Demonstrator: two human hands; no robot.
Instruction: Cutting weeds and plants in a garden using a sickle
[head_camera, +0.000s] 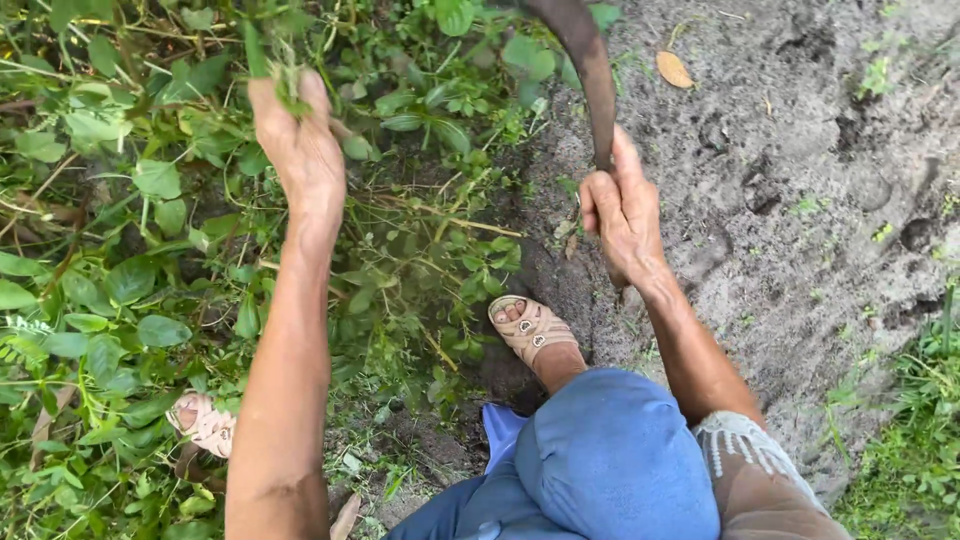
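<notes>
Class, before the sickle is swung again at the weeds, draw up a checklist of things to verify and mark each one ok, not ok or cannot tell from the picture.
1. Right hand closed firmly round the sickle handle: ok.
2. Left hand gripping a bunch of weeds: ok.
3. Left hand apart from the blade: ok, a gap of plants lies between them.
4. Right foot out of the blade's path: not ok, the sandalled toes sit just below the right hand.
5. Left foot away from the blade: ok.
6. Blade tip position: cannot tell, it leaves the top of the view.
</notes>
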